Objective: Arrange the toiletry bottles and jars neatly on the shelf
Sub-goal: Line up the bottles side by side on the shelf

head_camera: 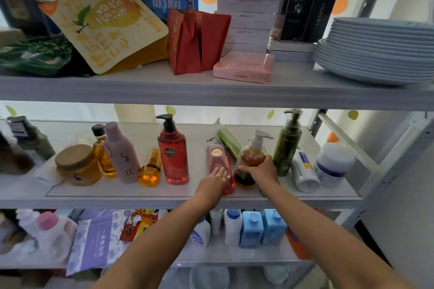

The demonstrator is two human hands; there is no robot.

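The middle shelf (117, 197) carries a row of toiletries. Near its front edge, right of centre, the amber pump bottle (250, 158) stands upright, with the right grip (260, 171) curled round its body. Just beside it on the left lies the pink bottle (215, 157). The left grip (215, 179) rests on the bottle's near end with fingers straight.

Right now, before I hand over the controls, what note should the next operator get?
Left hand: fingers flat on the pink bottle, which seems to lie down.
Right hand: grips the brown pump bottle, upright on the middle shelf.
Done: red pump bottle, lilac bottle and jar stand at left.
Left: pink bottle, green tube and white bottle look toppled; stand them up.
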